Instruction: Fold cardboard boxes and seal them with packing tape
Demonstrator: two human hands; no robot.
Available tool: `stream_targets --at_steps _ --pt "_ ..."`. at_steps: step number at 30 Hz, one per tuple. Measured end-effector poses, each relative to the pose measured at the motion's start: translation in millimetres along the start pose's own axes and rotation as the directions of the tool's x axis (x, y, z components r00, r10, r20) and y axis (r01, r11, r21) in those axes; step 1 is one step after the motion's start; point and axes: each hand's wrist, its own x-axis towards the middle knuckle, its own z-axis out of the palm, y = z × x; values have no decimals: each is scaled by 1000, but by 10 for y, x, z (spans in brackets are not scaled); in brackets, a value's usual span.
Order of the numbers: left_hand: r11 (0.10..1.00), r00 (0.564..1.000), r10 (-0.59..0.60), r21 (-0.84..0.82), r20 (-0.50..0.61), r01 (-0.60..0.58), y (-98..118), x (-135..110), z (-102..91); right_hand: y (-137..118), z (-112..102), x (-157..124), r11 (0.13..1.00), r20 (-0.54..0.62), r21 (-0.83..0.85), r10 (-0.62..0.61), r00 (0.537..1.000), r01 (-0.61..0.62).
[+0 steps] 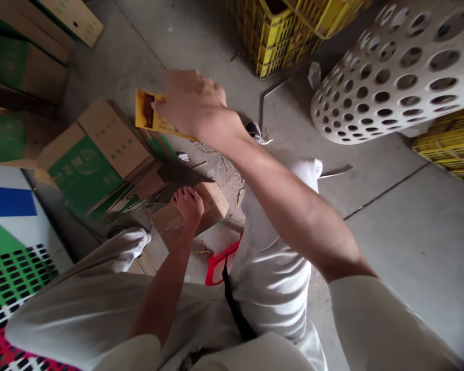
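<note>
- Two grips are in view, and both are bare hands reaching out over the white trousers (270, 288).
- The right grip (195, 103) is closed. Its fingers curl over a yellow plastic piece (147, 111), so it looks held firmly from above.
- The yellow plastic piece sticks out past the fingertips of the right grip. Part of it is hidden, so its full shape is hard to tell. The arm is lifted, which seems to keep the piece up off the floor.
- The left grip (188, 203) lies flat and low, on top of a folded cardboard piece (212, 203). It seems to press down to keep the card steady. The thumb is hidden, so nobody can tell if it pinches the card.
- A stack of flat green-printed cardboard boxes (96, 165) lies just past the left grip, on the concrete floor (410, 232).
- Yellow plastic crates (274, 36) sit far past the right grip.
- A white plastic basket with round holes (386, 77) lies on its side, well away from the right grip.
- A red plastic piece (220, 263) is on the floor below the left grip, near the white trousers.
- A bright patterned plastic sheet (11, 278) leans well off to the side of the left grip.
</note>
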Motion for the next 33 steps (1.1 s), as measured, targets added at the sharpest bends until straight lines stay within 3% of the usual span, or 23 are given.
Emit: stream_targets --at_steps 5,11,19,26,30,33 --pt "999 999 36 -38 -14 -36 81 47 -27 54 47 82 999 4 26 -21 1000 21" --pt "992 998 60 -115 -16 -61 315 113 123 -6 53 26 999 -11 40 22 1000 -21" --pt "998 999 29 -63 -17 -30 304 117 183 -71 19 -67 1000 7 18 1 1000 -1" --pt "996 999 23 -91 -30 -26 313 127 190 -94 138 -25 1000 -14 17 6 1000 -6" --pt "980 986 137 -135 -93 -148 256 79 170 -85 181 0 1000 -6 25 17 1000 -17" --pt "948 963 262 -166 -69 -270 239 47 113 -57 186 14 999 -1 25 22 1000 -22"
